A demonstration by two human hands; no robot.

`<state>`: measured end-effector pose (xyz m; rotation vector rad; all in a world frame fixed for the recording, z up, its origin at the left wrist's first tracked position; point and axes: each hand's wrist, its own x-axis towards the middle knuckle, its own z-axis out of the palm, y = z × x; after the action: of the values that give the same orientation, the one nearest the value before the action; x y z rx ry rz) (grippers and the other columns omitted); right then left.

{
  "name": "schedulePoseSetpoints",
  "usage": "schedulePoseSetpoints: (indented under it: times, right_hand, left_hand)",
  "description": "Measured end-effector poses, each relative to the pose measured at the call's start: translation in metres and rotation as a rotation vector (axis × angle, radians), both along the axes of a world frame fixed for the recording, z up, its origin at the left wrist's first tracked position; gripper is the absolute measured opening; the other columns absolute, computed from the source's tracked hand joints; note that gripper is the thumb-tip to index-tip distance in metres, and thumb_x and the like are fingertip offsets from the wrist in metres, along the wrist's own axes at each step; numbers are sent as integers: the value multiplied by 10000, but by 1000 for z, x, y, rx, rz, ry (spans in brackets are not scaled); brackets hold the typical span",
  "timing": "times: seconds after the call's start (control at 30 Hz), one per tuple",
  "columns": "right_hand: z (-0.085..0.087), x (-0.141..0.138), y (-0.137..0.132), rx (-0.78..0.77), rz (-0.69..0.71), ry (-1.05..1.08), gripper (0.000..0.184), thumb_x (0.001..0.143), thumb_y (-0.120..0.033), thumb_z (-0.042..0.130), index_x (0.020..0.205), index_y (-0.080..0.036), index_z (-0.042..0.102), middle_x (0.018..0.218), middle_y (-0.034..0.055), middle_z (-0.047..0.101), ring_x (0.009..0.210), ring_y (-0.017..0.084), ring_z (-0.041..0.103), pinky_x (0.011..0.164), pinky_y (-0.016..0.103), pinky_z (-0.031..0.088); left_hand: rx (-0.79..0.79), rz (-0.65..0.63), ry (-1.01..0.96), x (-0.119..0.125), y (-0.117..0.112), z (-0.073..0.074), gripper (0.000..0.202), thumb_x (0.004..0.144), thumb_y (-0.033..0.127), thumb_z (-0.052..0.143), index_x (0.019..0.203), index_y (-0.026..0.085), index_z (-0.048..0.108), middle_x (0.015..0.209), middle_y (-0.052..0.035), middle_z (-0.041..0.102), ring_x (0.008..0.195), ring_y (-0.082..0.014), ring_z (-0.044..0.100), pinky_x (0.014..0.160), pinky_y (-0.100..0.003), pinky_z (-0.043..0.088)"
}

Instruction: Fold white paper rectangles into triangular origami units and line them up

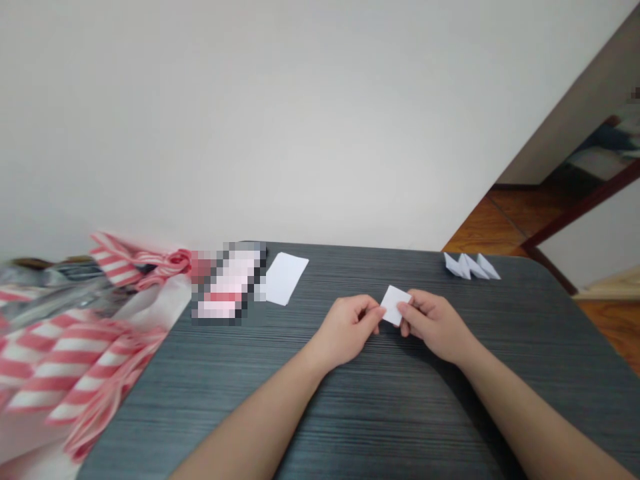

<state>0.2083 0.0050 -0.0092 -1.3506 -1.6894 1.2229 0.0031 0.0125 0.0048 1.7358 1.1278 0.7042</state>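
Note:
A small white folded paper (395, 304) is held just above the dark wood-grain table (350, 413), near its middle. My left hand (350, 328) pinches the paper's left edge with thumb and fingertips. My right hand (434, 323) pinches its right edge. Both forearms reach in from the bottom of the view. A flat white paper rectangle (285, 278) lies on the table to the left, beyond my left hand.
Three small folded white paper pieces (471, 266) sit in a row near the table's far right edge. A red-and-white striped bag (85, 347) fills the left side. A pixelated object (229, 283) lies beside the flat paper. A white wall stands behind the table.

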Motion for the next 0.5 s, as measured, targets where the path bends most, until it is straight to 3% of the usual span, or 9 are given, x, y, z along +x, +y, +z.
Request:
schedulePoseSetpoints:
  times: [0.17,0.3,0.5]
  right_hand:
    - [-2,-1,1,-62,-39,76,300,930,-384,557,697,-196,552,544,-16,615,447,102,461,458,225,321]
    - [-1,-2,1,-123,24,104,240,903,-361,582,754,-178,621,540,-20,602,418,87,415,427,220,274]
    - [2,-4,2,-107,39,90,207,892,-321,578,769,-172,654,553,-14,615,437,91,456,435,216,280]
  left_hand:
    - [7,-7,-16,0,1,0,327,926,305,483,646,168,582,638,11,588,620,-123,507,613,-233,371]
    - [9,-31,-16,0,-1,1,320,924,294,487,651,167,597,655,5,618,633,-125,534,629,-233,384]
    - [9,-33,-5,1,-2,0,317,920,291,497,645,164,592,641,6,617,612,-120,527,610,-230,378]
